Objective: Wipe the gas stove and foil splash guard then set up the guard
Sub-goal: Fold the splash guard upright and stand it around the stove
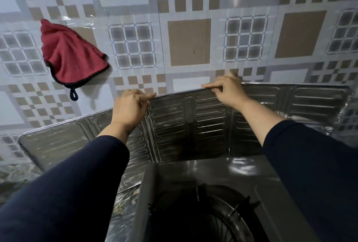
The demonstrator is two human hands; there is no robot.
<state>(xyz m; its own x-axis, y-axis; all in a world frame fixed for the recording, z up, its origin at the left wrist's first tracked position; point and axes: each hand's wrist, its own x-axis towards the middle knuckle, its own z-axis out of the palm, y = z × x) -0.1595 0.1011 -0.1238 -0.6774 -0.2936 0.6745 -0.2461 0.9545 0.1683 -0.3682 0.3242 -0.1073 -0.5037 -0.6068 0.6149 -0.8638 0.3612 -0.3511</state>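
Head view: the foil guard (209,123) is stood upright behind the stove (222,179), against the tiled wall (189,42); its ribbed panels are folded so that a left wing runs out along the counter and a right wing reaches toward the right edge of the frame; the middle panels are set just behind the stove's far edge, and dark staining is seen low on them. The left hand (129,108) is closed on the guard's top edge at a fold left of centre, with the forefinger laid along the rim and pointed right; the right hand (226,90) is closed on the same top edge further right, the fingers curled over the rim and the forefinger stretched left along it; both hands are thus seen grasping the guard, some way apart. Dark blue sleeves (64,193) are seen on both forearms, reaching in from the near corners. The stove is dark and glossy; its burner ring (211,220) and pan supports are seen at the near bottom of the frame, partly in shadow. A red cloth (71,56) with a black hem and loop is hung on the wall at far left, well apart from the guard. A speckled counter (124,201) is glimpsed between the left wing and the stove.
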